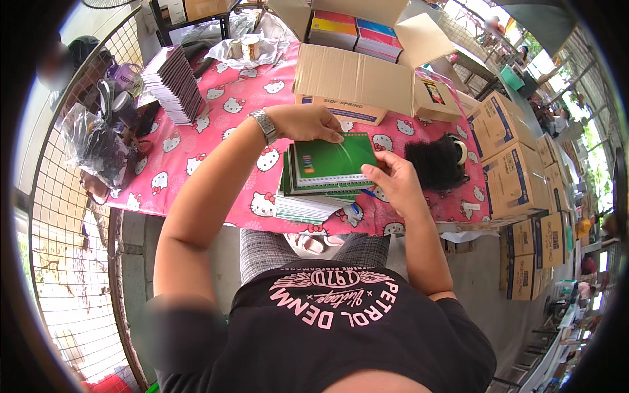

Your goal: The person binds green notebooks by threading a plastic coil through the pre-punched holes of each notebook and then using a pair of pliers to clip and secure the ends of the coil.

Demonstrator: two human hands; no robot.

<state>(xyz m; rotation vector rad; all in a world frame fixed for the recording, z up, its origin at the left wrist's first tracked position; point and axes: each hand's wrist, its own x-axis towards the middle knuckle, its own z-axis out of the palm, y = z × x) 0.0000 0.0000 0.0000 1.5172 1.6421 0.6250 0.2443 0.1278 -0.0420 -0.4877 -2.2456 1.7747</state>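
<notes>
A green spiral notebook (334, 154) is held between my two hands above a stack of similar notebooks (308, 208). My left hand (313, 124), with a metal watch on its wrist, pinches the notebook's far edge. At the right side, my right hand (396, 182) grips the corner, its thumb on the cover and its other fingers partly hidden beneath. White spiral binding runs along the notebook's near edge. The notebooks underneath lie slightly fanned out, green covers and white page edges showing. Something slim and blue, perhaps a pen (356, 208), lies by the stack's right side.
A pink patterned cloth (242, 141) covers the table. An open carton (354, 75) of colourful notebooks stands at the far side. A notebook pile (173, 85) rises at left, near plastic bags (98, 144). At right are a tape dispenser (458, 157), black bristly material and stacked cartons (511, 177).
</notes>
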